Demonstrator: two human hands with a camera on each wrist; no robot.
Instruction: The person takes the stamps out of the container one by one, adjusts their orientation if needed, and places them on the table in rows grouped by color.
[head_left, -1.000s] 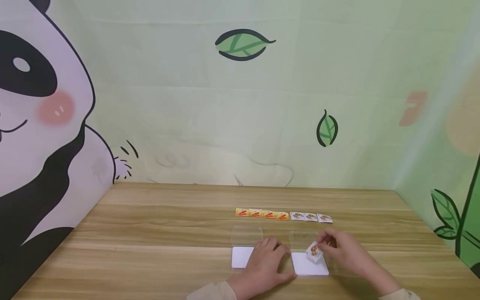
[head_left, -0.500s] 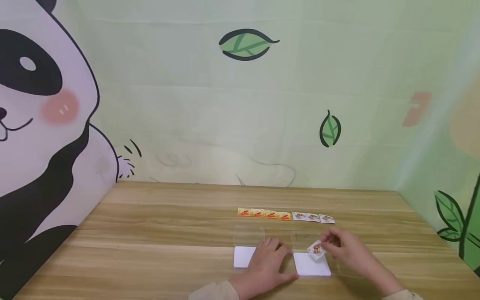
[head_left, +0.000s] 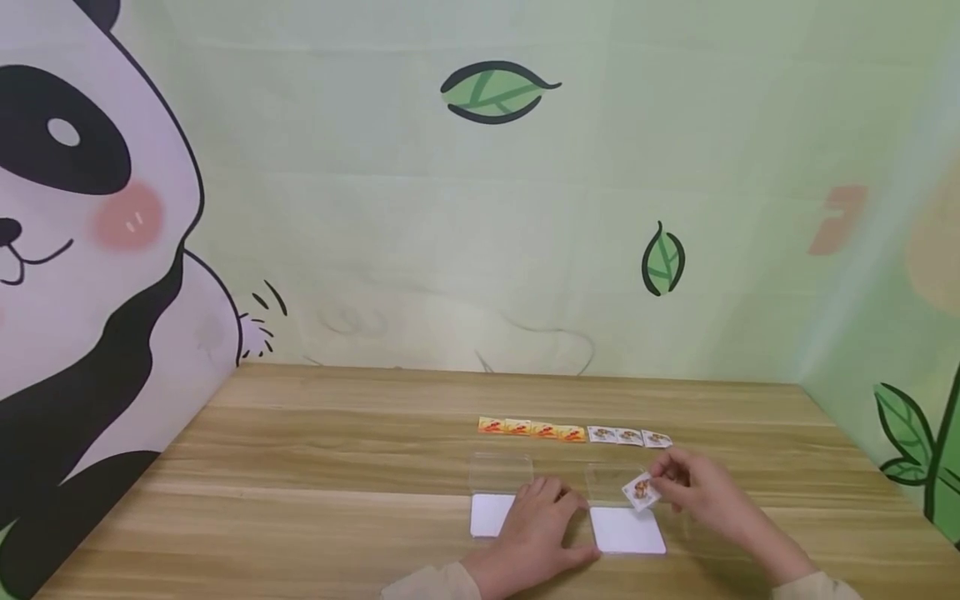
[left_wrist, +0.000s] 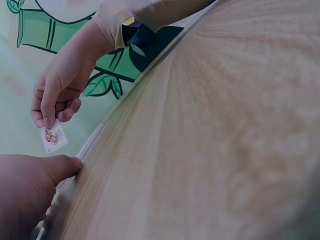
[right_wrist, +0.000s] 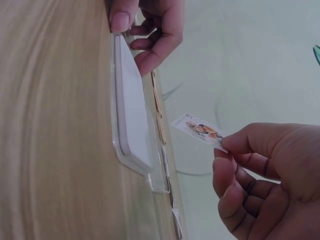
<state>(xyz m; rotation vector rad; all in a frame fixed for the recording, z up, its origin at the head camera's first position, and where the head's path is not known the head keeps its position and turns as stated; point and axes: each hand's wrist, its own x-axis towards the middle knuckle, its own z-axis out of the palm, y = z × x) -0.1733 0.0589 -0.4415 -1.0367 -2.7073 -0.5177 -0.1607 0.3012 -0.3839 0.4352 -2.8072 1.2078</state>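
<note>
Between thumb and forefinger, my right hand (head_left: 708,493) pinches a small white-bordered postage stamp (head_left: 641,492) with a brown-orange picture. The stamp is held tilted above the far part of the right-hand clear plastic case (right_wrist: 120,145), whose lid lies folded back. A white pad (head_left: 628,531) fills the base of that case. My left hand (head_left: 536,529) holds the case's left side, thumb at the near corner and forefinger toward the far corner. The left wrist view shows the left thumb (left_wrist: 65,167) on the edge and the right hand (left_wrist: 60,95) with the stamp (left_wrist: 53,137).
Partly behind my left hand lies a second open clear case with a white pad (head_left: 491,514). Farther back, a row holds several yellow stamps with red pictures (head_left: 531,429) and three white-bordered stamps (head_left: 628,436). A printed cloth wall (head_left: 375,208) rises behind the wooden table (head_left: 300,467).
The right hand has lifted the stamp slightly up and back, away from the white pad, and turned its picture more to the view. The left hand keeps its place on the case.
</note>
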